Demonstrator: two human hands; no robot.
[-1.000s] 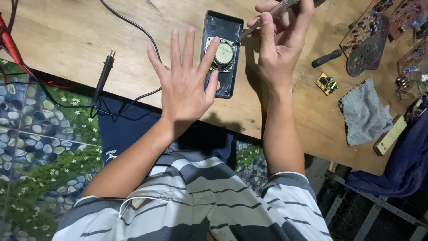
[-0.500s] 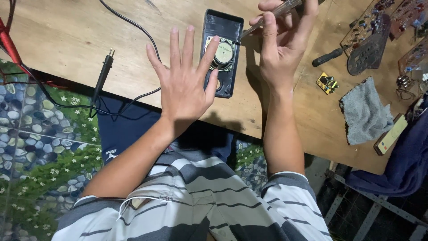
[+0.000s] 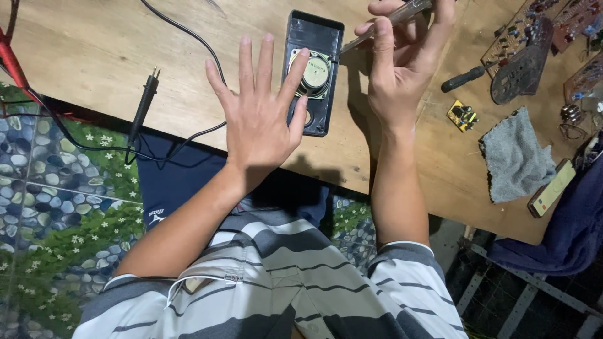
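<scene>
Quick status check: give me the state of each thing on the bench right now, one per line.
Black rectangular plastic case: open, lying flat, left hand pressing its edge.
Round metal speaker: seated inside the case, facing up.
Clear-handled screwdriver: gripped in right hand, tip at the speaker's rim.
Black test probe: lying loose, cable attached.
Black-handled screwdriver: lying unused.
Grey cloth: crumpled flat.

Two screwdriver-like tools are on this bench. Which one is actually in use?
The clear-handled screwdriver in the right hand, its tip at the round speaker. The black-handled one lies untouched on the table.
</scene>
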